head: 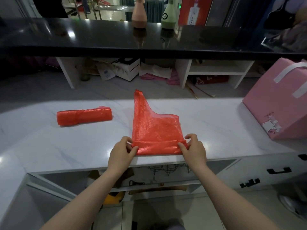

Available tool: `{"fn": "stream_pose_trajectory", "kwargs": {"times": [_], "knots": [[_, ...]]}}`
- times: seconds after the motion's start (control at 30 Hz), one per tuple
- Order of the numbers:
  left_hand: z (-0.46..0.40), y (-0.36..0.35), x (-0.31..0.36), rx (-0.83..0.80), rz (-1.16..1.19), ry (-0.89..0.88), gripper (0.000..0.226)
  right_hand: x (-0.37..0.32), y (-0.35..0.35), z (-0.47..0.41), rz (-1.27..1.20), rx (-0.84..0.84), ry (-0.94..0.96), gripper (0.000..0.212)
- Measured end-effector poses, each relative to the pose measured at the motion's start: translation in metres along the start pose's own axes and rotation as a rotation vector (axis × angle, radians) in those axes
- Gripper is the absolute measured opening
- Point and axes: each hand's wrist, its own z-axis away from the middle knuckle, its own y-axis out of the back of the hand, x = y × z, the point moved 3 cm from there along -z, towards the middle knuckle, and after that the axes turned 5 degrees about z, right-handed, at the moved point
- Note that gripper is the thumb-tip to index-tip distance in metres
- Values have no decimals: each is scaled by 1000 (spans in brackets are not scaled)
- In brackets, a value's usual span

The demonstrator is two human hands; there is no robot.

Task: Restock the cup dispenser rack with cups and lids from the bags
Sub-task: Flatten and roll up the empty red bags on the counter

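Left hand [122,149], right hand [193,147] pinch folded near edge of red bag [154,130], centre frame, at counter [66,146] front edge.

1 head-worn camera looks forward and down, close over the counter [66,146].

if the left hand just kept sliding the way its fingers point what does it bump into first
The left hand points right along the red bag's folded near edge, so it would likely meet the right hand first, already gripping the other end.
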Motion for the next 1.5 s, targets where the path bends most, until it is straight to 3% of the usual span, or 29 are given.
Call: {"fn": "stream_pose_trajectory", "kwargs": {"times": [0.07, 0.13, 0.2, 0.27, 0.33, 0.4, 0.47, 0.57, 0.77, 0.97, 1.13, 1.23, 1.33, 1.43, 1.5], "knots": [[3, 1, 2, 46, -112, -102, 35, -6, 0, -1, 184, 14, 43, 31], [8, 0, 10, 57, -287, -407, 45, -11, 0, 0, 279, 49, 101, 31], [12, -8, 13, -105, -412, -666, 51, -18, 2, 5, 292, 109, 258, 34], [13, -11, 7, -310, -433, -610, 53, -24, 1, 12, 366, 175, 640, 34], [8, -9, -3, -366, -443, -537, 47, -12, -5, 16, 397, -32, 826, 41], [8, -8, -8, -396, -516, -559, 55, 9, -7, 22, 465, -280, 759, 66], [11, -7, -9, -425, -563, -594, 63, 19, -3, 29, 494, -238, 814, 75], [14, -7, -10, -397, -526, -599, 62, 13, 4, 31, 321, -165, 774, 60], [10, 3, -4, -393, -287, -491, 56, 10, 18, 16, 142, -261, 490, 34], [-3, 5, -1, -250, -90, -273, 14, -7, 8, -1, 34, -184, 246, 5], [-18, -3, 5, -61, 60, -40, 24, -9, -4, -12, 185, -89, 86, 17], [-19, -11, 2, 1, -19, -72, 37, -8, -6, -11, 127, -60, 38, 26], [-16, -11, 2, 60, -90, -143, 45, -7, -6, -9, 121, -40, 104, 29], [-14, -13, 6, 38, -194, -279, 33, -7, -10, -2, 132, -55, 163, 20], [-13, -14, 8, 27, -263, -356, 26, -2, -13, 5, 161, -118, 170, 25]]}}
